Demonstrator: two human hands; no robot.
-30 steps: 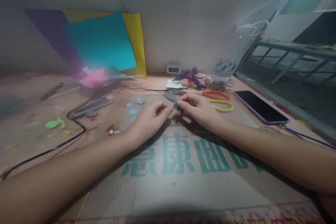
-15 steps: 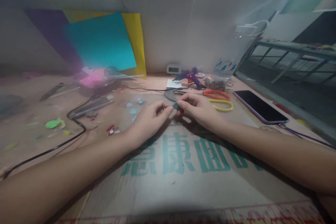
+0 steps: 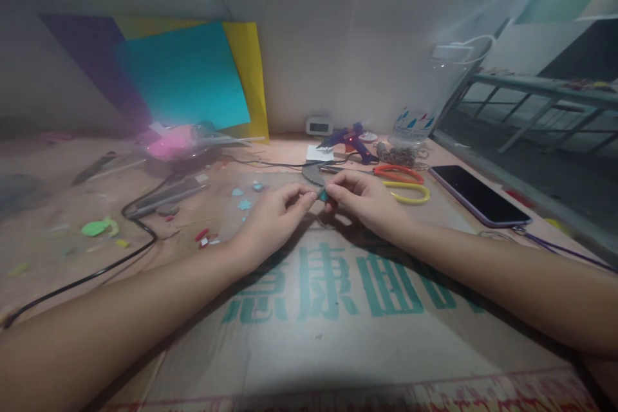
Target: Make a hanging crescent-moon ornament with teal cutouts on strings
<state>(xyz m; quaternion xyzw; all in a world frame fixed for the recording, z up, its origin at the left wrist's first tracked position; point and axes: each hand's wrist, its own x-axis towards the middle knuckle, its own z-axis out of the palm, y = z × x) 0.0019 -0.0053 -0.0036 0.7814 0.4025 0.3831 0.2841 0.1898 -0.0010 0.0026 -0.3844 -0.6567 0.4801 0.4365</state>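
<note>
Between the fingertips of both hands is a small teal piece (image 3: 322, 194), too small and partly covered for its kind to be told. My left hand (image 3: 284, 212) pinches its left side with thumb and forefinger. From the other side my right hand (image 3: 360, 199) grips it the same way. Both hands are just above a cardboard sheet (image 3: 309, 354) with green printed characters. Left of my left hand lie light blue cutouts, among them a flower (image 3: 244, 205) and a heart (image 3: 237, 192). Scissors with a red and a yellow handle (image 3: 408, 193) lie beyond my right hand.
A purple glue gun (image 3: 351, 140) stands at the back beside a small digital clock (image 3: 319, 126). On the right lies a phone (image 3: 477, 195). A black cable (image 3: 140, 219) runs across the left side, near green scraps (image 3: 96, 228). Coloured sheets (image 3: 188, 77) lean on the wall.
Both hands stay in nearly the same place. The teal piece has turned slightly between the fingertips. The whole view has shifted a little.
</note>
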